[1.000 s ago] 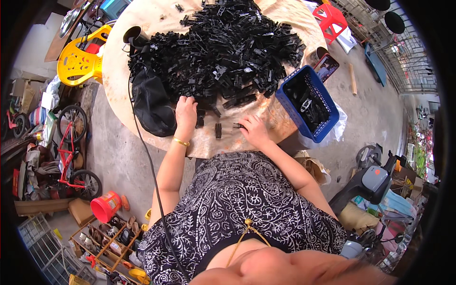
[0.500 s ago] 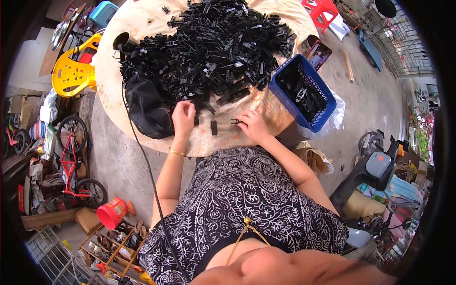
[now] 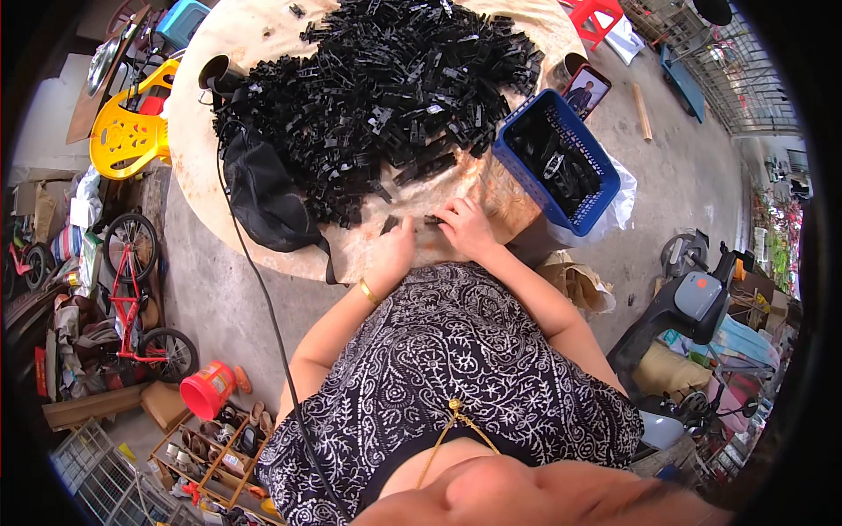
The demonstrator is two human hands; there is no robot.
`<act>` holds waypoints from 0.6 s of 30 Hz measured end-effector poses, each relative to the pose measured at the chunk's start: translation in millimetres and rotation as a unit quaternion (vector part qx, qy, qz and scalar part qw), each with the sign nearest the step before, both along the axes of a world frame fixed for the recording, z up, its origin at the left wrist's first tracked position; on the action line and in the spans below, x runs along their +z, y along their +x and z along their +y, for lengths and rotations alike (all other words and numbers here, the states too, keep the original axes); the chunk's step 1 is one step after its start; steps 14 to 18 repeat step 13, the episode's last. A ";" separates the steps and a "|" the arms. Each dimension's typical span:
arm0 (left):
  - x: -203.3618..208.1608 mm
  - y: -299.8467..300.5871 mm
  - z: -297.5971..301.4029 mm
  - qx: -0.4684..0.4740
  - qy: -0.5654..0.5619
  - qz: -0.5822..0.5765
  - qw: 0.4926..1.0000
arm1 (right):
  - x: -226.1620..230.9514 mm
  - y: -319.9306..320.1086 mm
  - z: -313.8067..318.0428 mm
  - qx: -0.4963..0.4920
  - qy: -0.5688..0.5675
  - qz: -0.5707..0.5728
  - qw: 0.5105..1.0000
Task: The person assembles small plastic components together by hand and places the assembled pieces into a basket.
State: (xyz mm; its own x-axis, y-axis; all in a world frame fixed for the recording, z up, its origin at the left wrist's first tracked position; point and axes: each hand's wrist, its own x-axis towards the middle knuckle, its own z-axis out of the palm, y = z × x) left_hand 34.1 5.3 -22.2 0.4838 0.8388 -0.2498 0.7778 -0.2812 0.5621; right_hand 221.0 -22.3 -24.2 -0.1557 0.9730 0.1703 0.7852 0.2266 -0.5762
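Note:
A big heap of small black plastic pieces covers most of the round table. My right hand, near the table's front edge, pinches one small black plastic piece between thumb and fingers. Close beside it on the left is my left hand, its fingers drawn together. Whatever those fingers hold, if anything, is hidden. Another loose black piece lies right by the left hand, which partly covers it. The two hands are a short gap apart.
A blue basket with black pieces inside stands at the table's right edge, next to a propped phone. On the left lie a black bag and a dark cable. A yellow chair stands by the table.
My left hand has come away from the heap's near edge, moving right and toward me, close to my right hand. The right hand still holds its piece.

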 end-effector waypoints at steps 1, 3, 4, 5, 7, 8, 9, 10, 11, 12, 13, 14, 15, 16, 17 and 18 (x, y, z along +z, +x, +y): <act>6.3 -6.1 -0.4 -0.015 -0.002 0.044 0.999 | 1.1 -0.1 -1.4 -0.001 -0.001 0.000 1.000; 16.9 -16.5 -0.5 -0.028 -0.005 0.090 0.996 | 3.3 -0.2 -4.3 0.005 -0.001 0.003 1.000; 18.5 -21.7 -0.8 -0.041 0.030 0.055 0.997 | 3.4 0.2 -6.6 0.005 -0.002 0.004 1.000; 20.9 -26.0 -0.1 -0.054 0.065 0.021 0.996 | 3.9 -0.2 -9.1 0.018 -0.004 0.012 1.000; 25.8 -28.2 4.8 -0.106 0.112 -0.012 0.988 | 4.4 -0.8 -12.1 0.031 -0.007 0.020 0.999; 27.3 -29.6 7.3 -0.155 0.158 -0.045 0.974 | 5.3 -1.7 -13.1 0.047 0.000 0.022 0.999; 18.8 -31.9 10.1 -0.175 0.144 -0.043 0.973 | 6.1 -2.6 -13.6 0.062 0.008 0.023 0.998; 12.0 -33.0 12.2 -0.174 0.144 -0.043 0.973 | 7.0 -3.5 -13.6 0.064 0.007 0.024 0.998; 8.7 -31.7 15.3 -0.163 0.116 -0.064 0.978 | 7.4 -3.2 -13.2 0.067 0.004 0.023 0.997; 6.1 -31.2 16.5 -0.153 0.088 -0.085 0.981 | 7.9 -2.8 -12.4 0.071 0.001 0.022 0.997; 4.1 -31.5 15.9 -0.136 0.045 -0.077 0.987 | 8.0 -2.5 -12.3 0.071 0.001 0.021 0.997; 4.1 -31.5 15.9 -0.136 0.045 -0.077 0.987 | 8.0 -2.5 -12.3 0.071 0.001 0.021 0.997; 4.1 -31.5 15.9 -0.136 0.045 -0.077 0.987 | 8.0 -2.5 -12.3 0.071 0.001 0.021 0.997; 4.1 -31.5 15.9 -0.136 0.045 -0.077 0.987 | 8.0 -2.5 -12.3 0.071 0.001 0.021 0.997; 4.1 -31.5 15.9 -0.136 0.045 -0.077 0.987 | 8.0 -2.5 -12.3 0.071 0.001 0.021 0.997; 4.1 -31.5 15.9 -0.136 0.045 -0.077 0.987 | 8.0 -2.5 -12.3 0.071 0.001 0.021 0.997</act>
